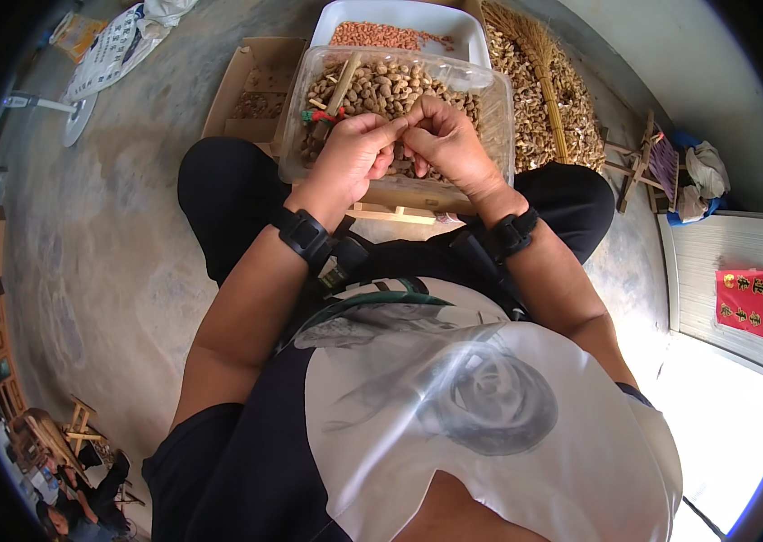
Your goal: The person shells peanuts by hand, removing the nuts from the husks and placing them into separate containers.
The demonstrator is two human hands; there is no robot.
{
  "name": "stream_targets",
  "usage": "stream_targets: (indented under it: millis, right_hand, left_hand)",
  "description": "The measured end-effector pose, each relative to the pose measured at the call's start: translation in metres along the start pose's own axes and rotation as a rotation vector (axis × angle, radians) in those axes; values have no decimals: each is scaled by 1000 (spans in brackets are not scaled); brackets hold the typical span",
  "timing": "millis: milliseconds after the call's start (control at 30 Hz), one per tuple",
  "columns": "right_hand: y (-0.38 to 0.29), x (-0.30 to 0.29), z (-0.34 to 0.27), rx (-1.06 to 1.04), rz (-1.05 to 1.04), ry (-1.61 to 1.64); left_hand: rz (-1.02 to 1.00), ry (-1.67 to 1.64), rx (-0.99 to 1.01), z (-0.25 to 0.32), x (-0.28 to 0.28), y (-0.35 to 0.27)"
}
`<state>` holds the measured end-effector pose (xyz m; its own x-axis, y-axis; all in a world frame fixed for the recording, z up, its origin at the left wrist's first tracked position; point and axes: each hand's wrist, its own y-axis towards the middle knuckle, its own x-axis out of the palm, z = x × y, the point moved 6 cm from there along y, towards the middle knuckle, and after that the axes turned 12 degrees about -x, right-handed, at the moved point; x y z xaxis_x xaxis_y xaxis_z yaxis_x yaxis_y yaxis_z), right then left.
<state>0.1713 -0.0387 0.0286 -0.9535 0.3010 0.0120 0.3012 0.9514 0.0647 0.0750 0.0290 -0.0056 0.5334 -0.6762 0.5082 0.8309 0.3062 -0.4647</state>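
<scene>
My left hand (362, 148) and my right hand (448, 141) meet at the fingertips above a clear plastic bin (500, 129). Thumbs and fingers are curled in a pinch; whatever may be between them is hidden. Unshelled peanuts (388, 88) fill much of the bin beneath. On their left side lies a wooden stick tool (343, 82), with red and green wrapping (320, 116) near its lower end. Just beyond the bin, a white plastic tray (469, 40) holds reddish shelled peanut kernels (375, 35).
A cardboard box (226, 101) with scraps stands left of the bin. To the right, a straw broom (551, 101) rests on a heap of peanut shells (581, 122). A wooden folding stool (645, 162) is by the wall. Another person (87, 505) sits far off at lower left.
</scene>
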Motion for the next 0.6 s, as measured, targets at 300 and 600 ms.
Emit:
stream_targets:
  millis: [300, 600]
  right_hand:
    - [3, 5, -1, -27, 123, -67]
    - [3, 5, -1, -15, 188, -122]
  left_hand:
    - [195, -53, 44, -1, 3, -2]
    - [234, -40, 111, -2, 5, -2]
